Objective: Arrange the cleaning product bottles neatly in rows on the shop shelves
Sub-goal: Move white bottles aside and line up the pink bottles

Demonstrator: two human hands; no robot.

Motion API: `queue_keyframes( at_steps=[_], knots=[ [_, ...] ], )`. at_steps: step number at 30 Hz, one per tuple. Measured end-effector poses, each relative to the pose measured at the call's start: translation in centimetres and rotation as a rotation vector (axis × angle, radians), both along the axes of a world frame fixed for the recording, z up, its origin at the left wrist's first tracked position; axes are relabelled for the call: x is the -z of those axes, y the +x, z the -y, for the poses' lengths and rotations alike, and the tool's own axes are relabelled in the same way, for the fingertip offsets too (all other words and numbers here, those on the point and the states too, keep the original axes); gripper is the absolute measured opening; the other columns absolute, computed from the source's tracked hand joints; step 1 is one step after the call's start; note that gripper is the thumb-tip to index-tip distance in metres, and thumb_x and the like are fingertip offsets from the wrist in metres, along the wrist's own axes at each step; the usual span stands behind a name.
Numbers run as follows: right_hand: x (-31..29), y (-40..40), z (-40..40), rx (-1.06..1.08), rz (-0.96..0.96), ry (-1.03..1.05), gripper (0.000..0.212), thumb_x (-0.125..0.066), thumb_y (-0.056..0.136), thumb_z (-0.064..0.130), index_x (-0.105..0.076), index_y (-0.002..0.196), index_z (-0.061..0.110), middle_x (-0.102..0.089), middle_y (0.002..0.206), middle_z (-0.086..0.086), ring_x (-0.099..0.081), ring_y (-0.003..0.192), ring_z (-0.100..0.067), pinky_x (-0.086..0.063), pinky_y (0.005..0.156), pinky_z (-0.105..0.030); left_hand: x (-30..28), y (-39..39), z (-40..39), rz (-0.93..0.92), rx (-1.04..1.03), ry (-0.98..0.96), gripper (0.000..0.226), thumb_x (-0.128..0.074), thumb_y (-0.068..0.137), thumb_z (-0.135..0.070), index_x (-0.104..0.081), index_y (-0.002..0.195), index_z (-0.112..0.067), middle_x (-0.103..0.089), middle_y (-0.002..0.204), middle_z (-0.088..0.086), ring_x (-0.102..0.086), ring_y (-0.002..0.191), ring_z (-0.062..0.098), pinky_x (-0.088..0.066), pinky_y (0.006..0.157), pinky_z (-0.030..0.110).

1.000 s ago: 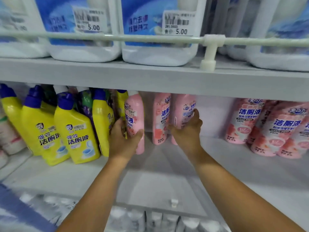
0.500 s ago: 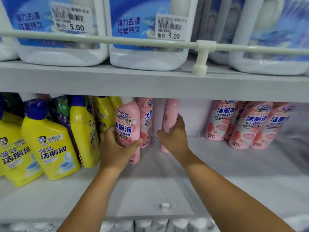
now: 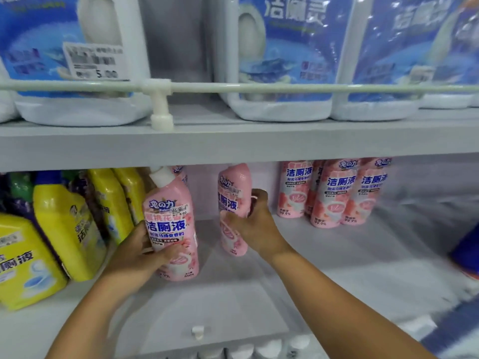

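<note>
The left hand point(image 3: 134, 257) wraps its grip around 1 pink bottle point(image 3: 172, 229), while the right hand point(image 3: 255, 225) clasps another pink bottle point(image 3: 233, 200) just right of it.

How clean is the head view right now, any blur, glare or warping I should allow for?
Head view: wide-angle bowing bends the guard rail; the price tag is smeared, with only 5.00 legible; glare streaks the blue refill pack; the yellow bottles and right edge blur; sharpest is the pink bottle in the left hand.
</note>
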State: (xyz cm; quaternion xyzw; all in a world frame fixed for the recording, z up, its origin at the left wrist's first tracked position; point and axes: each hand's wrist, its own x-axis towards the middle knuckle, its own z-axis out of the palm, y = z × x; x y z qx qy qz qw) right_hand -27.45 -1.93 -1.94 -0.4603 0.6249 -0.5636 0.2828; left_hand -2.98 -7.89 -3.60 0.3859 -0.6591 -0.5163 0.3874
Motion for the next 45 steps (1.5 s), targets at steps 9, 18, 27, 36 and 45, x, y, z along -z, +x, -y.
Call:
queue_keyframes(
  at_steps=[9, 18, 27, 36, 45],
  knots=[
    [-1.2, -4.9, -3.9, 0.02, -0.104, -0.026, 0.03, -0.08, 0.08, 0.018, -0.065, 0.097, 0.036, -0.071, 0.108, 0.005, -0.069, 0.09, 0.003, -0.061, 0.083, -0.026, -0.3, -5.0, -4.0, 0.031, -0.064, -0.048, 0.058, -0.095, 0.064, -0.015, -0.067, 0.111, -0.034, -0.078, 0.103, -0.017, -0.074, 0.092, 0.002, -0.055, 0.084, 0.031],
    [-1.8, -14.5, -11.1, 0.092, -0.012, -0.055, 0.04, -0.076, 0.087, 0.003, -0.064, 0.112, 0.032, -0.075, 0.109, 0.012, -0.071, 0.095, -0.001, -0.061, 0.079, -0.023, 0.0, -15.0, -4.9, 0.026, 0.002, -0.042, 0.052, -0.086, 0.052, -0.047, -0.068, 0.1, -0.051, -0.078, 0.106, -0.011, -0.075, 0.1, 0.016, -0.058, 0.093, 0.054],
    [0.1, -22.9, -15.9, 0.145, 0.141, -0.194, 0.043, -0.065, 0.094, 0.001, -0.057, 0.134, 0.016, -0.074, 0.119, -0.003, -0.072, 0.107, -0.021, -0.059, 0.082, -0.031, 0.3, -24.1, -4.3, 0.135, 0.06, -0.166, 0.04, -0.082, 0.083, -0.036, -0.062, 0.116, -0.046, -0.075, 0.107, -0.022, -0.073, 0.098, 0.006, -0.06, 0.088, 0.043],
    [1.2, -26.3, -16.5, 0.123, 0.103, -0.207, 0.063, -0.065, 0.095, 0.008, -0.038, 0.148, 0.026, -0.064, 0.135, 0.003, -0.064, 0.121, -0.012, -0.057, 0.095, -0.035, 0.7, -29.0, -4.8, 0.092, -0.096, -0.165, 0.046, -0.086, 0.081, -0.021, -0.055, 0.114, -0.026, -0.07, 0.105, -0.016, -0.07, 0.092, 0.003, -0.052, 0.07, 0.02],
    [2.8, -26.7, -15.4, 0.263, 0.078, -0.186, 0.057, -0.063, 0.084, -0.021, -0.049, 0.124, 0.017, -0.066, 0.107, 0.005, -0.066, 0.082, 0.014, -0.05, 0.067, -0.006, 2.5, -29.9, -5.4, 0.119, -0.122, -0.152, 0.05, -0.084, 0.083, -0.017, -0.055, 0.124, -0.021, -0.069, 0.105, -0.011, -0.069, 0.081, -0.005, -0.049, 0.059, 0.005]
  ],
)
